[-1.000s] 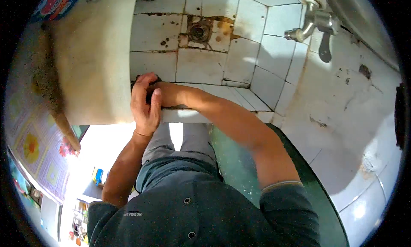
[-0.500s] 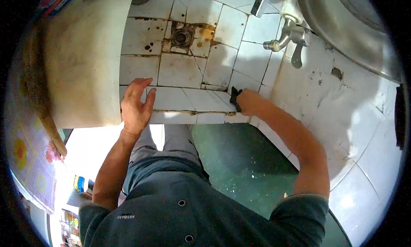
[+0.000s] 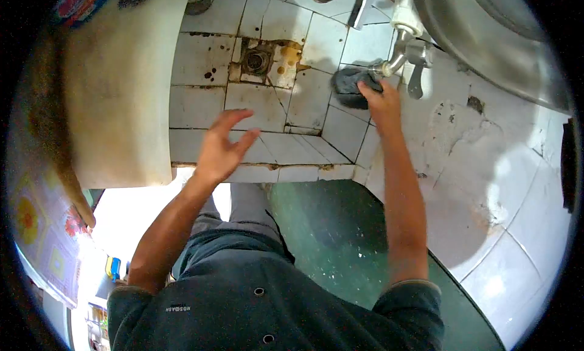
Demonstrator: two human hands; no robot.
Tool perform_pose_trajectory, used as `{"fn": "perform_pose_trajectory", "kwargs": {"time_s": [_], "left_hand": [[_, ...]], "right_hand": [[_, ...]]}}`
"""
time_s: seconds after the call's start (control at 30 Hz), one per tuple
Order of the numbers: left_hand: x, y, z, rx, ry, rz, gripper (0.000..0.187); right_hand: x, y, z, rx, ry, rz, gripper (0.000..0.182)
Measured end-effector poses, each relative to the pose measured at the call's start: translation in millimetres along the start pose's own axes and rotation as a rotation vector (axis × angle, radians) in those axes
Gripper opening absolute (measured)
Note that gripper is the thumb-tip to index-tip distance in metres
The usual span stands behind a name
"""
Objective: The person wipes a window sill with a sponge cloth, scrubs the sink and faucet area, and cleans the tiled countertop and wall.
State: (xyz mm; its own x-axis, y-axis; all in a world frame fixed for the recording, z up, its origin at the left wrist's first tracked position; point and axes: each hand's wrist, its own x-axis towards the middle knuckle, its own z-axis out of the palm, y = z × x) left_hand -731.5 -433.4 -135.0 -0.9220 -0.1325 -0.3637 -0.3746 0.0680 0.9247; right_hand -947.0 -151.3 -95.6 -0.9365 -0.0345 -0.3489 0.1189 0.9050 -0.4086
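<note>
My right hand (image 3: pixel 380 101) grips a crumpled dark grey cloth (image 3: pixel 351 88). It is right at the mouth of the metal tap (image 3: pixel 398 56), which juts from the wall at the upper right. My left hand (image 3: pixel 225 144) holds nothing; its thumb and fingers are apart over the white tiled ledge (image 3: pixel 286 145). Beyond both hands lies the stained white tile floor of the wash area (image 3: pixel 255 107), with a round drain (image 3: pixel 255 60) set in a broken, rusty brown square.
A large cream-coloured panel (image 3: pixel 115 95) stands at the left. At the upper right is a steel basin (image 3: pixel 450 53) beside a cracked, peeling wall surface (image 3: pixel 456 156). Dark green floor (image 3: pixel 328 229) shows below the ledge, and a flowered cloth (image 3: pixel 42 235) lies at far left.
My right hand has moved from the ledge's right corner up to the tap, carrying the cloth. My left hand has shifted right, away from the cream panel.
</note>
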Motion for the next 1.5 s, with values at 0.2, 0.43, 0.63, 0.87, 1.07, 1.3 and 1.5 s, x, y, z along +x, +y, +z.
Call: {"fn": "perform_pose_trajectory", "kwargs": {"time_s": [0.2,0.43,0.63,0.87,1.07,1.3,1.5], "left_hand": [[68,24,107,-0.637,-0.262,-0.556,0.082],[92,-7,175,-0.908,-0.266,-0.454,0.057],[80,-14,238,-0.876,-0.209,-0.618,0.049],[85,6,295,-0.451,-0.204,-0.385,0.059],[210,-24,310,-0.512,-0.040,-0.067,0.044],[139,-20,301,-0.294,-0.182,-0.031,0.060],[231,-16,305,0.110,0.065,0.739,0.052]], "right_hand": [[-103,-40,47,1.443,-0.085,0.653,0.033],[-128,3,76,0.984,-0.001,0.370,0.046],[-144,55,60,0.056,0.067,-0.028,0.055],[-155,91,85,0.183,0.467,-0.146,0.045],[-152,91,88,0.073,0.504,-0.320,0.043],[-153,89,85,0.082,0.446,-0.362,0.032],[-152,91,90,0.081,0.453,-0.378,0.024]]}}
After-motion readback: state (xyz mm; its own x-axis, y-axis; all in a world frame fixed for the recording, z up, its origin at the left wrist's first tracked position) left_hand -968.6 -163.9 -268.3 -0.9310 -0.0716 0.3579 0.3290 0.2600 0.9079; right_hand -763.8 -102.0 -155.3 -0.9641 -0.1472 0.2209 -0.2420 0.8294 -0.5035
